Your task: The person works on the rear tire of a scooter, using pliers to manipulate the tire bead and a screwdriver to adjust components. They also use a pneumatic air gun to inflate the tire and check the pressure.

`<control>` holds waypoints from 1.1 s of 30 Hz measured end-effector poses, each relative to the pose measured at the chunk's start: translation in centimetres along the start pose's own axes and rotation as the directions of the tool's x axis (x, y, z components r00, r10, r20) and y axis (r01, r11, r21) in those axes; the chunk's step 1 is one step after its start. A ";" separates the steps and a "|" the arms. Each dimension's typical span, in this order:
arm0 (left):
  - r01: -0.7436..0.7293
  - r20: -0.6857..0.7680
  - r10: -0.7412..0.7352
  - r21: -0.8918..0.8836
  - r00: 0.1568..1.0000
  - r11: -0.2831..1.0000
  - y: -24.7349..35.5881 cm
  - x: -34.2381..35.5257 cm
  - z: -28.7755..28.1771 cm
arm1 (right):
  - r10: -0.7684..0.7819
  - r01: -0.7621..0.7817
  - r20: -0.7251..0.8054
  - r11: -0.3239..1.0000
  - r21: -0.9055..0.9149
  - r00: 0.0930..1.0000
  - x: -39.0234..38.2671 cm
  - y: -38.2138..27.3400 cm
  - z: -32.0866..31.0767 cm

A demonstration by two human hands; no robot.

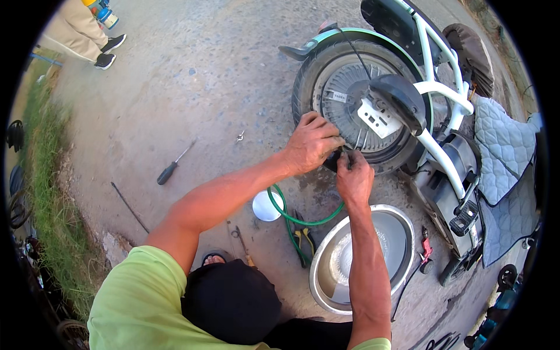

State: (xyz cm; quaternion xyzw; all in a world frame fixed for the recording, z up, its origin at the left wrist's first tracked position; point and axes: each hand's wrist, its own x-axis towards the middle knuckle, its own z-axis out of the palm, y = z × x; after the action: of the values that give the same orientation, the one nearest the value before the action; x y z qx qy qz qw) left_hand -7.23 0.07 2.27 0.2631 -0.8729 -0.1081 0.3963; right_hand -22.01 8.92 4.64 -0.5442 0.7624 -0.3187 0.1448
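Note:
A mint-green and white electric scooter (pixel 444 149) lies on its side. My left hand (pixel 315 143) rests at the lower edge of its rear wheel's tyre (pixel 304 93), fingers bent and closed. Close beside it, my right hand (pixel 354 178) is closed too, thumb and fingertips pinched. Between the two hands is a small stretch of something dark at the tyre's edge; the fingers hide most of it. Two thin shiny bars (pixel 362 139) show on the wheel just above my right fingers. A green hose (pixel 315 222) loops on the ground below my hands.
A metal basin (pixel 316 279) with water stands under my right forearm. Nearby are a white round lid or bowl (pixel 268 206), yellow-handled pliers (pixel 305 239), a red tool (pixel 427 248) and a screwdriver (pixel 169 173). Another person's legs (pixel 79 29) are at the far left. Grass (pixel 52 192) edges the ground.

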 end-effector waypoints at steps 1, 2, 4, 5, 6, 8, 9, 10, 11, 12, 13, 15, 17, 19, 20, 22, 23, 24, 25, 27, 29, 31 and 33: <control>-0.020 0.048 0.021 -0.020 0.999 1.000 -0.1 0.2 0.2 | -0.006 0.006 0.000 1.000 0.013 1.000 0.1 -0.1 0.1; -0.023 0.054 0.026 -0.046 0.998 0.999 -0.2 0.3 0.5 | -0.008 0.008 0.001 1.000 0.028 1.000 0.1 0.0 0.1; -0.027 0.066 0.033 -0.096 0.997 0.995 -0.5 0.2 0.9 | -0.040 0.040 0.017 0.999 0.013 0.999 0.1 0.0 0.0; -0.031 0.072 0.039 -0.109 0.997 0.994 -0.7 0.2 1.0 | -0.056 0.056 0.025 0.998 0.006 0.998 0.1 0.1 -0.1; -0.035 0.079 0.045 -0.121 0.996 0.992 -0.8 0.2 1.1 | -0.056 0.056 0.027 0.998 0.008 0.998 0.1 0.0 -0.1; -0.051 0.084 0.063 -0.137 0.994 0.989 -0.9 0.3 1.2 | -0.055 0.055 0.030 0.998 0.012 0.998 0.2 0.0 -0.2; -0.064 0.083 0.076 -0.141 0.994 0.988 -0.8 0.3 1.2 | -0.034 0.034 0.037 0.999 0.016 0.999 0.1 0.0 -0.2; -0.077 0.082 0.089 -0.146 0.993 0.986 -0.7 0.4 1.3 | -0.014 0.013 0.044 1.000 0.018 0.999 0.1 0.0 -0.3; -0.073 0.084 0.086 -0.147 0.993 0.987 -0.8 0.4 1.4 | -0.001 0.000 0.047 1.000 0.023 0.999 0.3 -0.2 -0.4; -0.069 0.087 0.083 -0.149 0.993 0.986 -0.8 0.3 1.4 | 0.043 -0.046 0.072 0.998 0.048 0.996 0.4 -0.3 -0.5; -0.066 0.090 0.080 -0.151 0.993 0.986 -0.8 0.2 1.5 | 0.086 -0.093 0.098 0.993 0.071 0.992 0.6 -0.3 -0.5; -0.072 0.105 0.086 -0.131 0.991 0.989 -0.8 0.3 1.4 | 0.134 -0.148 0.131 0.983 0.105 0.982 0.9 -0.3 -0.7; -0.075 0.113 0.089 -0.120 0.990 0.990 -0.9 0.4 1.3 | 0.147 -0.167 0.152 0.978 0.129 0.977 0.9 -0.2 -0.6; -0.076 0.113 0.089 -0.117 0.990 0.990 -1.0 0.4 1.2 | 0.138 -0.156 0.128 0.978 0.141 0.982 0.7 0.1 -0.2; -0.073 0.116 0.087 -0.117 0.989 0.990 -0.9 0.4 1.2 | 0.135 -0.151 0.117 0.978 0.146 0.984 0.7 0.1 -0.1; -0.068 0.121 0.082 -0.115 0.989 0.991 -0.8 0.5 1.2 | 0.140 -0.156 0.121 0.980 0.128 0.983 0.7 0.1 -0.4; -0.064 0.120 0.078 -0.116 0.990 0.991 -0.8 0.5 1.2 | 0.142 -0.157 0.126 0.980 0.119 0.982 0.7 0.0 -0.4; -0.061 0.120 0.075 -0.117 0.990 0.991 -0.7 0.4 1.1 | 0.142 -0.157 0.126 0.980 0.121 0.982 0.7 -0.1 -0.5; -0.057 0.119 0.071 -0.118 0.990 0.991 -0.7 0.5 1.1 | 0.142 -0.157 0.127 0.980 0.123 0.982 0.7 -0.1 -0.5; -0.054 0.115 0.068 -0.125 0.991 0.991 -0.7 0.3 1.2 | 0.137 -0.152 0.127 0.981 0.118 0.982 0.6 0.0 -0.5; -0.051 0.112 0.066 -0.130 0.992 0.990 -0.7 0.3 1.3 | 0.125 -0.139 0.123 0.984 0.111 0.984 0.7 0.0 -0.5; -0.050 0.107 0.065 -0.134 0.992 0.990 -0.7 0.2 1.4 | 0.133 -0.146 0.129 0.984 0.098 0.983 0.7 0.0 -0.6; -0.054 0.102 0.068 -0.130 0.992 0.990 -0.5 0.3 1.2 | 0.135 -0.146 0.134 0.986 0.081 0.982 0.7 -0.1 -0.7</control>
State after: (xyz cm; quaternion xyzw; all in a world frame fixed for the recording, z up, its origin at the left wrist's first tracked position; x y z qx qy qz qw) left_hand -8.11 -0.55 1.40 0.2045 -0.8918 -0.1649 0.3684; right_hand -22.65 8.46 5.34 -0.5013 0.7728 -0.3062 0.2401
